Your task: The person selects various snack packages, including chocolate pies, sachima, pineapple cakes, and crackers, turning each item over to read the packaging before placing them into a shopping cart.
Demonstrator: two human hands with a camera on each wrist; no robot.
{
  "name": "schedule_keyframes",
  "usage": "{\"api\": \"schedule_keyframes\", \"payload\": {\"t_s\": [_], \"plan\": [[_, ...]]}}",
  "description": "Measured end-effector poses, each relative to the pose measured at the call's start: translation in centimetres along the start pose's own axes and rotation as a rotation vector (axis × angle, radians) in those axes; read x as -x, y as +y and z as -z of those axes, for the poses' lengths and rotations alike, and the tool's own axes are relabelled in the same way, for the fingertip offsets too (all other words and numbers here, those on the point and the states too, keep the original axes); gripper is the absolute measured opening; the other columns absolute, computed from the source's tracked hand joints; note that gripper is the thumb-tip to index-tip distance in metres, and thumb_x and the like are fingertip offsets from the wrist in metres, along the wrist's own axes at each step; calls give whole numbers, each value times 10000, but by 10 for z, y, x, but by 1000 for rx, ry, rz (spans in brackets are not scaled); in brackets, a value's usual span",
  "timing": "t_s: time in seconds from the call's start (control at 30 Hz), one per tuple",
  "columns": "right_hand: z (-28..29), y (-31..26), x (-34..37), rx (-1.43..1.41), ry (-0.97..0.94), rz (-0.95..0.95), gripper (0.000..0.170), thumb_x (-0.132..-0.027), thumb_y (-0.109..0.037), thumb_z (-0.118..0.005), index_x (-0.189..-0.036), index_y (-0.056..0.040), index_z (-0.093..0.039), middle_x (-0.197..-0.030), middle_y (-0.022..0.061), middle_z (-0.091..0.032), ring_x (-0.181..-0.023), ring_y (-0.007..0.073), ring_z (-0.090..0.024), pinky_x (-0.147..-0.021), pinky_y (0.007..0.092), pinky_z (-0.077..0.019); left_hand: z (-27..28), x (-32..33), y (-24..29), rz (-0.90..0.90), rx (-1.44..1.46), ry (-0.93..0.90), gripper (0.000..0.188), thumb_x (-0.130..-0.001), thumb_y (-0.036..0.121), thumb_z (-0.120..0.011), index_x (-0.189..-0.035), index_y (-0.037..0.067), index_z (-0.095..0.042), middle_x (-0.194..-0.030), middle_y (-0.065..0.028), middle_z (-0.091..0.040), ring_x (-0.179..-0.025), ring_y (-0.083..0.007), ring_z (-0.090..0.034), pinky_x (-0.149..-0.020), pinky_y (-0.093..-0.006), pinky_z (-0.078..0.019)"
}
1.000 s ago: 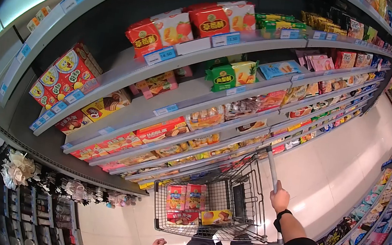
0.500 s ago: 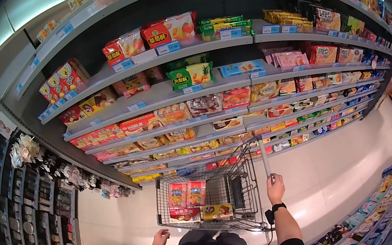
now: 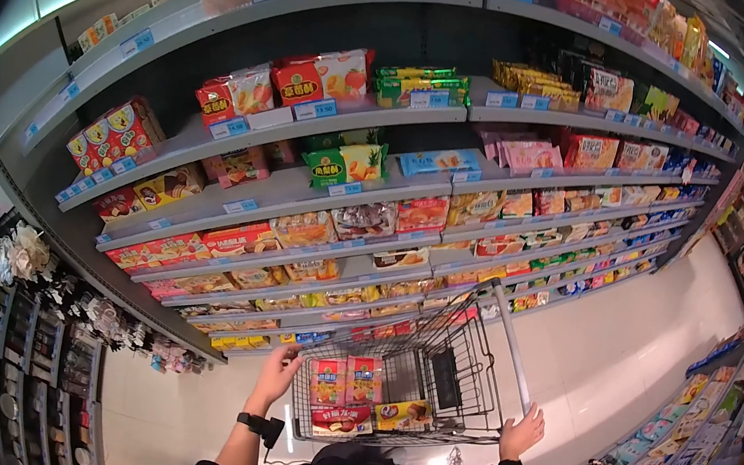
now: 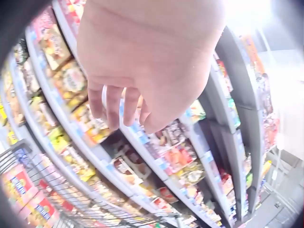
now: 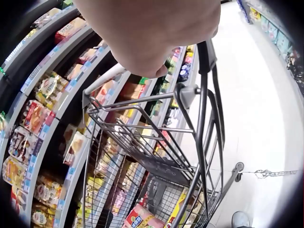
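My right hand (image 3: 523, 432) is at the near end of the grey handle (image 3: 513, 347) of a wire shopping cart (image 3: 465, 379), its fingers over the bar. In the right wrist view the thumb tucks beside that bar. My left hand (image 3: 278, 373) is raised beside the cart's left end, with nothing in it. Its fingers (image 4: 113, 107) hang loosely bent in front of the shelves in the left wrist view. Inside the cart lie two pink packs (image 3: 328, 381), a red pack (image 3: 341, 420) and a yellow pack (image 3: 403, 415).
Long grey shelves (image 3: 302, 189) of packaged snacks curve across the front, including red packs (image 3: 322, 78) and a green pack (image 3: 344, 164). Another stocked shelf (image 3: 635, 460) stands at right. Hair accessories (image 3: 22, 255) hang at left. Pale floor (image 3: 608, 309) runs along the aisle.
My left hand has risen from beside my body to the cart's left end. The right hand has slid down to the handle's near end. The view has shifted along the shelves.
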State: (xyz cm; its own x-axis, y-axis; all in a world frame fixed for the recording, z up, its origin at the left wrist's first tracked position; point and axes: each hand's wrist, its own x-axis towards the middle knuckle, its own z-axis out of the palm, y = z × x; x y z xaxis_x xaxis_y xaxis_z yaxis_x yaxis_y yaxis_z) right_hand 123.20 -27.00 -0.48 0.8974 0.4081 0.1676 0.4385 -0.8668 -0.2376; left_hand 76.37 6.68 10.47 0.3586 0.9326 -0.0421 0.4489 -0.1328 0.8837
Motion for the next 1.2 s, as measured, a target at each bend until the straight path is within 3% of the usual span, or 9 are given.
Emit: {"api": "schedule_keyframes", "payload": {"t_s": [0.13,0.2,0.37,0.47,0.63,0.87,1.03,1.13,1.2], "plan": [[-4,16,-13,3,-125,-153,932,-789,-161,-777,-1589,-111,-300,-1582,219,-371,-1487,403,-299,-1191,521,-276,22,-79,106,-366,-174,58,372,-958,209,-671,-1279,25,-629,-1218,-177,-657,-1123,-351,-641,-965,-411,-505],[2,16,-30,-5,-206,-244,951,-790,-148,-787,-1599,-121,-288,-1610,216,-337,-1529,405,-233,-1189,514,-327,33,-115,145,-432,-185,80,401,-962,239,-663,-1301,31,-613,-1279,-199,-624,-1218,-383,-585,-1028,-432,-466],[-7,41,-68,-98,-227,-256,916,-774,-145,-751,-1581,-111,-319,-1593,234,-355,-1517,430,-248,-1197,497,-365,47,-220,192,-657,-415,232,531,-961,225,-630,-1416,-13,-494,-1430,-205,-537,-1339,-397,-478,-1102,-467,-410],[17,30,-91,-4,-298,-351,784,-770,-182,-745,-1496,-93,-464,-1584,240,-362,-1502,437,-274,-1169,534,-386,49,-289,198,-781,-663,369,571,-952,205,-614,-1451,-20,-453,-1472,-192,-511,-1361,-379,-462,-1110,-483,-398],[2,-5,-95,-258,33,-97,560,-816,-97,-693,-1336,41,-537,-1549,307,-359,-1432,473,-359,-1197,523,-299,49,-373,184,-679,-904,341,593,-930,242,-640,-1443,-2,-471,-1440,-169,-537,-1353,-341,-473,-1094,-485,-397],[-9,-82,-31,-677,19,56,402,-814,-59,-658,-1199,46,-605,-1510,293,-390,-1398,470,-403,-1171,502,-322,51,-360,224,-437,-1027,197,655,-842,382,-785,-1366,62,-559,-1256,-165,-605,-1215,-356,-529,-1026,-466,-407],[3,-121,10,-875,-71,-3,360,-835,-68,-667,-1184,8,-623,-1485,261,-443,-1411,445,-397,-1168,488,-319,50,-352,225,-500,-957,264,581,-824,319,-812,-1305,91,-579,-1228,-128,-626,-1186,-326,-562,-986,-464,-437],[36,-142,19,-897,-81,36,310,-860,-59,-662,-1159,24,-661,-1416,197,-510,-1175,332,-603,-950,402,-521,41,-323,230,-617,-926,310,489,-824,220,-806,-1243,96,-586,-1201,-89,-643,-1137,-307,-597,-931,-446,-482],[46,-146,20,-907,-82,87,302,-862,-44,-659,-1154,30,-670,-1369,172,-543,-1056,275,-646,-855,364,-554,44,-290,234,-794,-816,426,489,-811,158,-801,-1243,96,-581,-1206,-104,-640,-1128,-324,-597,-914,-452,-500]]}}
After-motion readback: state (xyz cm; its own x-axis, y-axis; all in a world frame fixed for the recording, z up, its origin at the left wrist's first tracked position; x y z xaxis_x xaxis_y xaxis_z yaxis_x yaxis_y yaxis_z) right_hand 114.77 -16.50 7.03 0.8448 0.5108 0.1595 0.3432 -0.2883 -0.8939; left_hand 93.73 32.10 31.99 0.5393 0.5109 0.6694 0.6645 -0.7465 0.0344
